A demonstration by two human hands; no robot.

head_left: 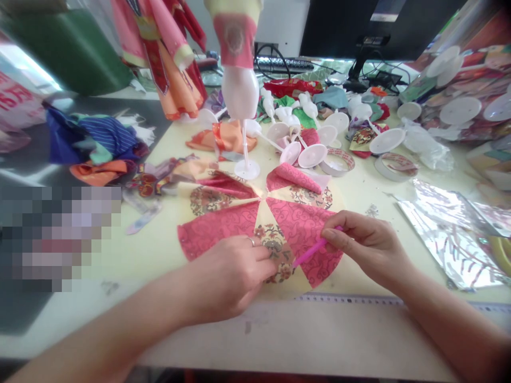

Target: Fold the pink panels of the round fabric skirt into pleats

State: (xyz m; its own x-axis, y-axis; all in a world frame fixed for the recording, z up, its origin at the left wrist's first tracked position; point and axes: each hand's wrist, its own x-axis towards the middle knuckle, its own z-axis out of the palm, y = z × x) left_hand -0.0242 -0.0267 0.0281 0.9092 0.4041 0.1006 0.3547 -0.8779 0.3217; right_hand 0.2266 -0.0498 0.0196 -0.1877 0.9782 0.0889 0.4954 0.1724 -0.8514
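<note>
Spread out on the table lies a small round doll skirt [223, 229], with pink patterned panels alternating with cream floral ones. My left hand [239, 271], a ring on one finger, rests on its near part with the fingers curled together against the floral panel; the fingertips are partly hidden. Between the thumb and fingers of my right hand [355, 236] is a slim pink pen-like stick [313, 251]. Its lower tip meets the skirt at the near edge of the floral panel. Behind the skirt stands a white doll-sized dress form [240, 96] in a pink and cream top.
A ruler strip [351, 300] runs along the near side. Rolls of tape [337, 162], several white stands [311, 155] and cloth pieces crowd the back. Silvery plastic packets [447, 239] lie to the right. Blue striped cloth [115, 139] is at left; a monitor [367, 32] stands behind.
</note>
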